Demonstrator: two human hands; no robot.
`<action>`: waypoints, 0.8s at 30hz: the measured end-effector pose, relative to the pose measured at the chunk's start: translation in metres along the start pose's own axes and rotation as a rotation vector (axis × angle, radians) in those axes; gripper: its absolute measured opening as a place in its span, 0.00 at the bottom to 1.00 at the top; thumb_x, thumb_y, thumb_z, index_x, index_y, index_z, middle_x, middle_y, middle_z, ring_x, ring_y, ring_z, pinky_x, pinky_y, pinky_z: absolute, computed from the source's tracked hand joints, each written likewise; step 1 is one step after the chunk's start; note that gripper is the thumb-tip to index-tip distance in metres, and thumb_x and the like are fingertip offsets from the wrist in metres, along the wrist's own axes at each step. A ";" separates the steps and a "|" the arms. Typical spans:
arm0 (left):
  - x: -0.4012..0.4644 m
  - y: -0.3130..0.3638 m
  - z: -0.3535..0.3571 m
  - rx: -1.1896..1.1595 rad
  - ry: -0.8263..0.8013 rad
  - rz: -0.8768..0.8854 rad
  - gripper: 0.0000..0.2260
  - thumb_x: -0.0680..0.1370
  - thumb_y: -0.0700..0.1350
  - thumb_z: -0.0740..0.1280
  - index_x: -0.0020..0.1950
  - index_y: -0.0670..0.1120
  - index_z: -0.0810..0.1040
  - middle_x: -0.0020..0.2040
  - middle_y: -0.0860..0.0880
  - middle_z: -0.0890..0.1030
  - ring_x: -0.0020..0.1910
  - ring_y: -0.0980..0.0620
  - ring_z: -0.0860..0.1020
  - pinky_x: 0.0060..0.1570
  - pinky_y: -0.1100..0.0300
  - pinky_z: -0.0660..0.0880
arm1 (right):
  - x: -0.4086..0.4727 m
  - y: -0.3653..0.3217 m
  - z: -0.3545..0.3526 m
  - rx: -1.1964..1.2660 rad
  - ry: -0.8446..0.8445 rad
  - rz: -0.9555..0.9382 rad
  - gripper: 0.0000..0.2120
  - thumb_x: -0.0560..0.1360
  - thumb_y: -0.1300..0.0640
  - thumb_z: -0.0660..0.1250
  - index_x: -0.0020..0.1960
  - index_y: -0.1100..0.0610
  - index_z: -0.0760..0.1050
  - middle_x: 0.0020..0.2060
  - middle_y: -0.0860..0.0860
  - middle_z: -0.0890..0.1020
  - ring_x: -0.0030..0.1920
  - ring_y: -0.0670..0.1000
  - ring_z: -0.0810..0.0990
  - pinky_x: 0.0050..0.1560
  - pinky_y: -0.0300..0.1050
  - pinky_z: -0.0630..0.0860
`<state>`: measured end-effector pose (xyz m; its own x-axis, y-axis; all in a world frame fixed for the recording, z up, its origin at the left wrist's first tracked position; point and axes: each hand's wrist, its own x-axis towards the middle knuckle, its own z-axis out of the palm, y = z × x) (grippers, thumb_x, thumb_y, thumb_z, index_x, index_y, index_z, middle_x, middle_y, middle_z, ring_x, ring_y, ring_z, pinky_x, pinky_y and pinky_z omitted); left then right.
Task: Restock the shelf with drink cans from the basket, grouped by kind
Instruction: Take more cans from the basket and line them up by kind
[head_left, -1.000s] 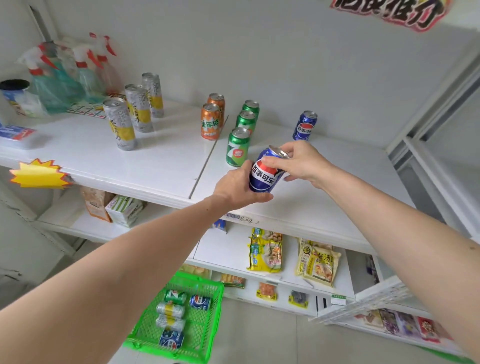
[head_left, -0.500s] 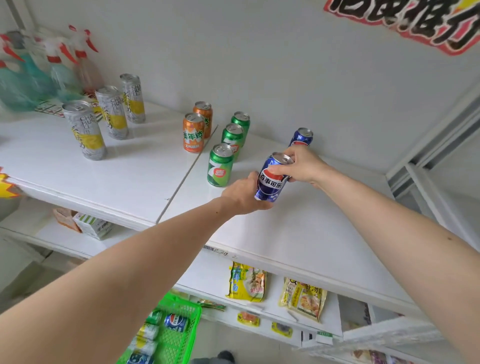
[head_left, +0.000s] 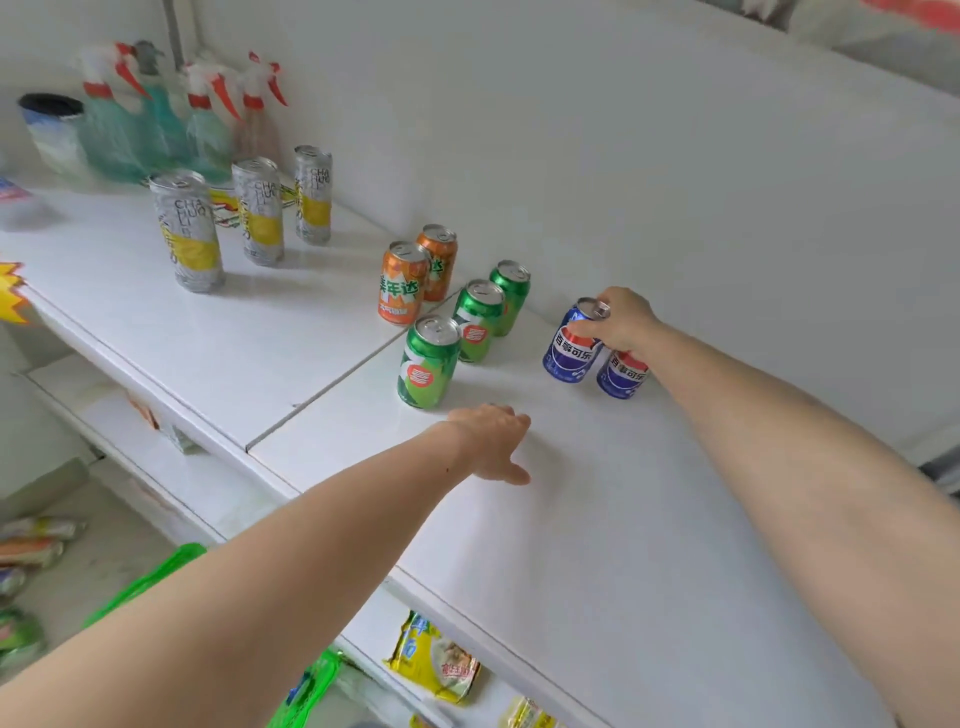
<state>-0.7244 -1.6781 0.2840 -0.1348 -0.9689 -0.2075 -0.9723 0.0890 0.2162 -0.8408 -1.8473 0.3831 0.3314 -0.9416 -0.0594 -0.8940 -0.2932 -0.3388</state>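
Observation:
My right hand (head_left: 623, 319) grips the top rim of a blue cola can (head_left: 570, 349) that stands on the white shelf (head_left: 597, 519). A second blue cola can (head_left: 622, 378) stands right beside it, partly hidden under my wrist. My left hand (head_left: 493, 441) hovers low over the shelf in front of them, fingers apart and holding nothing. Left of the blue cans stand three green cans (head_left: 428, 364) in a row, two orange cans (head_left: 402, 285), and three tall silver-and-yellow cans (head_left: 188, 231). The green basket (head_left: 150, 582) shows only as a rim at the bottom.
Spray bottles (head_left: 208, 124) and a dark-lidded tub (head_left: 52, 130) stand at the shelf's back left. A yellow star price tag (head_left: 13, 293) sticks out at the left edge. Snack packets (head_left: 434, 662) lie on the lower shelf. The wall is close behind the cans.
The blue can went from both hands to the shelf, beside the other blue can. My left hand let go and dropped back toward the shelf front. The camera moved closer.

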 end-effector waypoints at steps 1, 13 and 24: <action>0.003 0.000 0.002 0.014 -0.009 -0.001 0.32 0.74 0.61 0.67 0.71 0.45 0.65 0.67 0.45 0.71 0.65 0.44 0.71 0.56 0.49 0.74 | 0.009 0.002 0.001 -0.048 -0.010 -0.014 0.21 0.72 0.50 0.74 0.56 0.64 0.77 0.53 0.59 0.81 0.48 0.58 0.77 0.44 0.47 0.71; 0.018 -0.001 0.004 0.012 -0.022 -0.043 0.30 0.75 0.60 0.67 0.70 0.44 0.66 0.64 0.45 0.73 0.64 0.44 0.72 0.56 0.47 0.75 | 0.073 0.028 0.015 -0.213 -0.026 0.036 0.20 0.70 0.42 0.73 0.53 0.54 0.72 0.54 0.56 0.78 0.61 0.60 0.72 0.54 0.50 0.71; 0.026 0.011 0.002 0.050 -0.060 -0.049 0.29 0.75 0.60 0.66 0.70 0.45 0.66 0.64 0.45 0.73 0.63 0.44 0.72 0.52 0.50 0.74 | 0.082 0.039 0.019 -0.210 -0.075 -0.050 0.18 0.71 0.44 0.73 0.51 0.56 0.74 0.53 0.57 0.81 0.50 0.58 0.77 0.46 0.46 0.70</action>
<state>-0.7386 -1.7016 0.2787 -0.0963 -0.9569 -0.2738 -0.9862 0.0545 0.1565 -0.8424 -1.9332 0.3472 0.3910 -0.9126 -0.1199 -0.9166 -0.3743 -0.1404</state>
